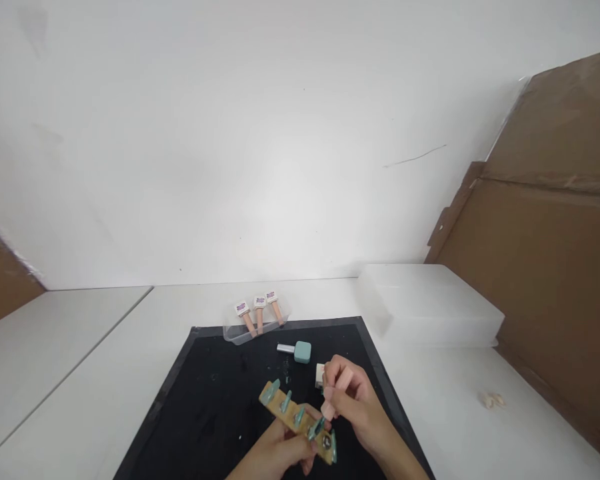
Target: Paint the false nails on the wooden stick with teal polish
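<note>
While the left hand [280, 453] gripped a wooden strip [297, 421] from below, closed around its near end, the strip's long axis ran on a slant from upper left to lower right across the black mat [205, 407]. Five teal nail tips [270, 391] stood along it, counted from the far left end to the one nearest the wrist. Just to the right, the right hand [355, 400] was pinched shut on a pink brush cap [341, 385], its lower end almost touching the strip near the fourth tip, so the right hand was the nearer one to the tips and the left merely carried them. Beyond the hands, on the mat, one teal polish bottle [303, 351] lay on its side with its pale neck pointing left, and one small pale bottle [320, 375] sat just beside the right fingers. Farther back, at the mat's far edge, a clear tray [237, 337] held three pink-handled sticks [259, 312] leaning side by side. To the right on the desk [455, 413] stood one translucent white box [425, 300], and near the right edge lay a small pale object [493, 400], too small to tell.
</note>
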`<state>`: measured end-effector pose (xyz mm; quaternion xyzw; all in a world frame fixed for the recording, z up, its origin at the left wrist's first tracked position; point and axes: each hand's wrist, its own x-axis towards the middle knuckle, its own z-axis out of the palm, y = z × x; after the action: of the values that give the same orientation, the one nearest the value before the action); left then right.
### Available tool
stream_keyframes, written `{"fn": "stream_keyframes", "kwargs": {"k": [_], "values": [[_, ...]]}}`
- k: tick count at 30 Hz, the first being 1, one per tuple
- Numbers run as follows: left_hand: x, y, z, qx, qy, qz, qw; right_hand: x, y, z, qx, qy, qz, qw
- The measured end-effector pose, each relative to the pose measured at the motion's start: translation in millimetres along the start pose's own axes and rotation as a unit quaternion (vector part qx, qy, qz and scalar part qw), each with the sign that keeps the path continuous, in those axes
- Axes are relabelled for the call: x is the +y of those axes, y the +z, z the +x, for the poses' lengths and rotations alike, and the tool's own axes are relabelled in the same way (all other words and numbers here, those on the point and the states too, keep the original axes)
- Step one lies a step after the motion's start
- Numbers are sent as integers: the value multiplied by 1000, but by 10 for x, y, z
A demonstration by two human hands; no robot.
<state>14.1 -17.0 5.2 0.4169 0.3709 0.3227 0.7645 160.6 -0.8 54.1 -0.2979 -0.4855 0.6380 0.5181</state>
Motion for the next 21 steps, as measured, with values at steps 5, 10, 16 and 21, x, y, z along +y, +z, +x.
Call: {"fn": "stream_keyframes", "kwargs": {"k": [5, 10, 16, 21], "values": [[38, 2, -13, 5, -4, 12, 1000, 0, -48, 36, 65, -24, -37, 997], [64, 10, -19, -6, -3, 17, 1000, 0, -78, 29, 79, -37, -6, 996], [17, -6, -1, 6, 4, 0, 1000, 20, -37, 9, 32, -20, -27, 999], [3, -11, 5, 9, 12, 0, 1000, 16, -44, 38, 100, -6, -27, 995]]}}
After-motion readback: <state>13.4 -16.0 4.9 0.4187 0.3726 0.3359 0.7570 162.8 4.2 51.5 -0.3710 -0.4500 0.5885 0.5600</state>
